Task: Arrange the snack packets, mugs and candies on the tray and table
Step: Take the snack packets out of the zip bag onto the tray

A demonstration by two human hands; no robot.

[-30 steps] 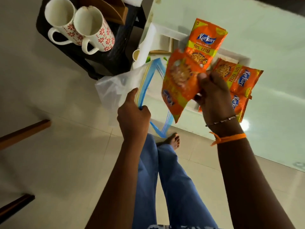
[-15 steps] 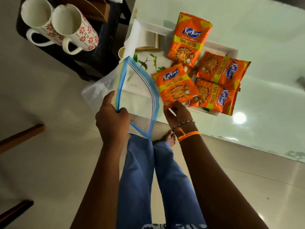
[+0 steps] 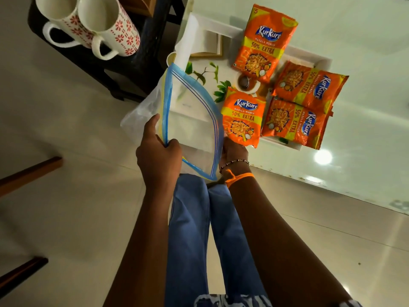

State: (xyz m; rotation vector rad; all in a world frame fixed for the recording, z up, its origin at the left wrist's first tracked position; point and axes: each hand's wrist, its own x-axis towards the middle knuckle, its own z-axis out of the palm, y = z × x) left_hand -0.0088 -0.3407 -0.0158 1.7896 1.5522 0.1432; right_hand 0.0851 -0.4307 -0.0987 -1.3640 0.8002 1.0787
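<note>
Fingers [image 3: 172, 145] of the left hand [image 3: 158, 156] are pinched shut on the near rim of a zip bag [image 3: 190, 120], thumb on one side and the rest curled on the other, so the mouth of the bag gapes wide open. It's a clear bag with a blue and yellow zip strip, held up in the air over the tabletop [image 3: 365, 173] edge and the floor [image 3: 66, 218]. Looks like nothing is in it, though the plastic is a bit hazy.

Right hand [image 3: 232, 151] is mostly hidden behind the bag and the nearest packet, so can't really tell how its fingers are set. It sits right at the bottom edge of the near-left packet [image 3: 242, 117], touching or as good as. Beaded bracelet and an orange thread on that wrist.

Four orange Kurkure packets lie flat on a white tray [image 3: 212, 25] on the glass tabletop. The near-left one is upright to the camera, a far packet [image 3: 264, 44] sits above it toward the back of the tray, and two more lie turned sideways on the right: upper-right packet [image 3: 308, 84] and lower-right packet [image 3: 295, 122], the upper one overlapping the lower a little. The tray has a printed leaf pattern and a tea cup picture showing between the packets.

Two white mugs [image 3: 88, 25] with red flower prints stand side by side, touching, on a dark side table [image 3: 132, 63] off to the left, well apart from the tray. No candies that I can make out.
</note>
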